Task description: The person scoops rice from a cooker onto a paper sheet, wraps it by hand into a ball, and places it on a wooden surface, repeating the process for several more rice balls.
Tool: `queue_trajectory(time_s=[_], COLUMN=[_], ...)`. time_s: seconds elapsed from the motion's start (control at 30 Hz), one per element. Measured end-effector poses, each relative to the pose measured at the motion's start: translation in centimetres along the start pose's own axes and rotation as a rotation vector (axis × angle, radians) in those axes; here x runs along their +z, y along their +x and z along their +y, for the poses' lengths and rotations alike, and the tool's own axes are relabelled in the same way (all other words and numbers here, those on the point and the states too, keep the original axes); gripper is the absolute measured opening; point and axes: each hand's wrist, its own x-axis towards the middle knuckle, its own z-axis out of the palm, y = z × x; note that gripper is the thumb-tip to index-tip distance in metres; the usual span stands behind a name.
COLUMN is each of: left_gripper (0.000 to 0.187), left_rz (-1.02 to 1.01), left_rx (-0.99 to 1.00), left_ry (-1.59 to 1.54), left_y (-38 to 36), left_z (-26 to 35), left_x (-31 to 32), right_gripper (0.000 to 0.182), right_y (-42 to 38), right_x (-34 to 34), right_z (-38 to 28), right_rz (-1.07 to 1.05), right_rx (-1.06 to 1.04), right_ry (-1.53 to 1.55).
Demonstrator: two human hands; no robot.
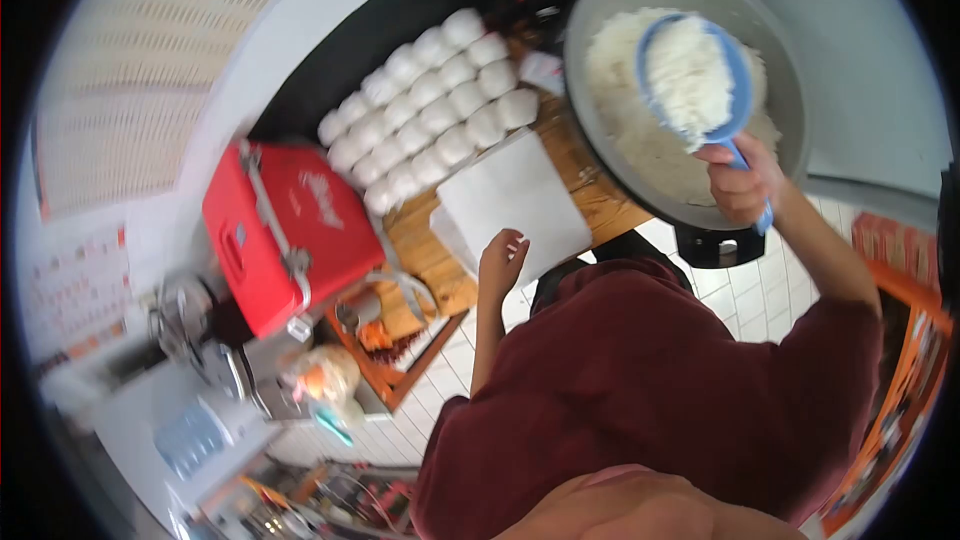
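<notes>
- In the head view, the right hand (745,180) is clamped on the handle of a blue scoop (739,152), fingers wrapped round it.
- The scoop is heaped with white rice (688,70) and is over the wide grey pot (795,60), at the right end of the wooden tabletop (430,265).
- More rice lies inside the pot, below the scoop; a black handle (728,248) juts from the pot's near side.
- The left hand (503,258), well apart from the right, has its fingers loosely curled over white paper sheets (520,190); I cannot tell whether it pinches or touches them.
- Those sheets lie at the tabletop's near edge.
- Beyond them, towards the far edge, white rounded bundles (425,120) sit in close rows.
- A red box (310,240) with pale lettering stands towards the tabletop's left end, near the bundles.
- A metal cup (357,312) and an orange object (374,336) are near the left near corner.
</notes>
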Motion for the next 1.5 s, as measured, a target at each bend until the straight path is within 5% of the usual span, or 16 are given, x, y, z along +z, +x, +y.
queue_trajectory(time_s=[0.07,0.23,0.4,0.47,0.53,0.57,0.63,0.7,0.83,0.9,0.97,1.33,1.4,1.43,1.47,1.5], left_gripper=[0.023,0.041,0.058,0.061,0.071,0.071,0.078,0.079,0.081,0.081,0.08,0.083,0.086,0.088,0.088,0.091], left_rz=[0.147,0.377,0.442,0.419,0.497,0.494,0.478,0.44,0.405,0.401,0.403,0.381,0.413,0.441,0.437,0.46], left_rx=[-0.039,-0.205,-0.221,-0.222,-0.135,-0.143,-0.106,-0.144,-0.221,-0.209,-0.203,-0.198,-0.179,-0.165,-0.167,-0.115], left_ry=[0.131,0.355,0.319,0.303,0.349,0.343,0.344,0.329,0.307,0.314,0.316,0.319,0.304,0.297,0.293,0.272], left_y=[-1.6,-5.1,-5.5,-5.3,-5.2,-5.0,-4.9,-4.7,-4.5,-4.5,-4.8,-4.6,-4.6,-4.7,-4.7,-4.7], left_z=[-3.5,-9.7,-12.3,-12.7,-13.2,-13.8,-14.9,-15.4,-14.3,-14.6,-15.0,-14.7,-15.2,-15.5,-15.7,-15.9], left_x=[1.2,2.6,2.9,2.7,2.8,2.7,2.9,2.6,2.2,2.3,2.7,2.6,3.0,3.1,3.1,3.2], right_gripper=[0.036,0.032,0.036,0.04,0.041,0.041,0.041,0.039,0.039,0.042,0.042,0.038,0.036,0.034,0.031,0.033], right_y=[2.4,10.4,17.2,19.4,22.3,24.1,26.7,27.0,27.9,25.7,26.2,27.0,25.6,24.2,22.7,20.6], right_x=[0.9,-0.9,-8.7,-12.3,-20.3,-23.7,-27.4,-26.2,-25.4,-27.6,-26.6,-23.9,-20.4,-18.3,-14.3,-11.4], right_z=[2.3,9.0,12.9,13.8,13.8,13.8,14.3,12.9,14.4,11.7,11.0,14.5,13.9,13.5,13.7,13.9], right_rz=[-0.127,-0.278,-0.011,0.66,1.062,1.066,1.246,1.294,1.428,1.297,1.363,1.457,1.485,1.444,1.556,1.58], right_rx=[-0.228,-0.232,-0.226,-0.336,-0.445,-0.434,-0.258,0.006,-0.056,0.044,-0.105,-0.098,-0.312,-0.608,-0.564,-0.842], right_ry=[0.032,0.206,0.061,-0.367,-1.343,-1.345,-2.512,-2.486,-2.303,-2.369,-2.447,-2.4,-2.444,-2.537,-2.474,-2.293])
